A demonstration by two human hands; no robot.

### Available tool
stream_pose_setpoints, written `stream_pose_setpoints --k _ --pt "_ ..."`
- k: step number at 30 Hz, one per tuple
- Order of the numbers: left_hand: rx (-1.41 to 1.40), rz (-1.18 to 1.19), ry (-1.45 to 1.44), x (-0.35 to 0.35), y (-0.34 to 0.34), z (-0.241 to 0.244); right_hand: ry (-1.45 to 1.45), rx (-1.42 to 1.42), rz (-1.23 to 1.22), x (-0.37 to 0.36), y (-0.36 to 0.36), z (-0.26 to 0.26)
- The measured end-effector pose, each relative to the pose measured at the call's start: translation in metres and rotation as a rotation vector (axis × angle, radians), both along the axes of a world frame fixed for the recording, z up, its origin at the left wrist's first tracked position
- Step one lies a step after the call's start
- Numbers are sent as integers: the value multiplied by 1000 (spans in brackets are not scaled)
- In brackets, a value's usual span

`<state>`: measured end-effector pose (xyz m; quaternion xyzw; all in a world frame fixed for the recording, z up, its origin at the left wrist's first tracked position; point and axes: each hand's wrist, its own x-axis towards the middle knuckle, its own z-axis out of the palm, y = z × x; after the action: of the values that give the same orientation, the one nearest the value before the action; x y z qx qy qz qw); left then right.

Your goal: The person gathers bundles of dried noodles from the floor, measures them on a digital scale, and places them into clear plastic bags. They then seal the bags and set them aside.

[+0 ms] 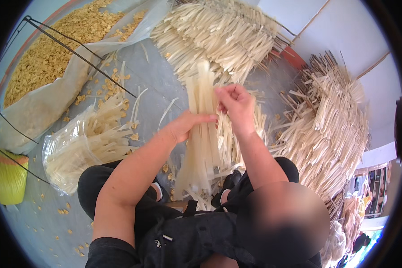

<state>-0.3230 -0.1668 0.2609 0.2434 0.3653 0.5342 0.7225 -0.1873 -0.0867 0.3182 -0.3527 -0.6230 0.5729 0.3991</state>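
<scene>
My left hand [191,125] grips a bundle of long, flat, translucent cream strips [202,144] around its middle, the thumb laid across the front. The bundle stands roughly lengthwise before me, its upper end overlapping a large heap of similar strips [221,37]. My right hand [235,97] is just right of the bundle, fingers curled with thumb and fingertips close together; whether a strip is between them I cannot tell. Below and beside the right wrist lie more pale strips [227,137], partly hidden by the bundle and my right forearm.
A clear plastic bag of strips [83,147] lies at left. Behind it, yellow-brown dried flakes [60,43] fill a large plastic sheet, with thin black rods [83,57] across. A yellow sack [8,177] stands far left. Stacked strips on sticks [335,127] rise at right.
</scene>
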Motion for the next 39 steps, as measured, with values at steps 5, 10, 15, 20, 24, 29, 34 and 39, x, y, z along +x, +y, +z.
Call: stream_pose_setpoints --k 5,10,15,20,24,29,34,39 --pt "-51 -35 30 17 5 3 -190 553 -194 -1 25 18" --pt "15 -54 -47 33 3 10 -391 743 143 0 39 14" --pt "68 196 -52 23 2 24 -239 388 100 -12 17 10" --pt "192 630 -128 -18 22 47 -481 220 453 -26 -25 16" --pt "199 732 -37 -53 0 63 -481 373 407 -76 -47 21" --pt "181 545 541 -133 -49 67 -423 333 415 -136 -49 -2" --pt "-414 439 1804 -248 -157 31 -539 446 454 -171 -50 -26" --pt "-781 191 1477 -302 -223 -27 -627 459 628 -220 -82 -34"
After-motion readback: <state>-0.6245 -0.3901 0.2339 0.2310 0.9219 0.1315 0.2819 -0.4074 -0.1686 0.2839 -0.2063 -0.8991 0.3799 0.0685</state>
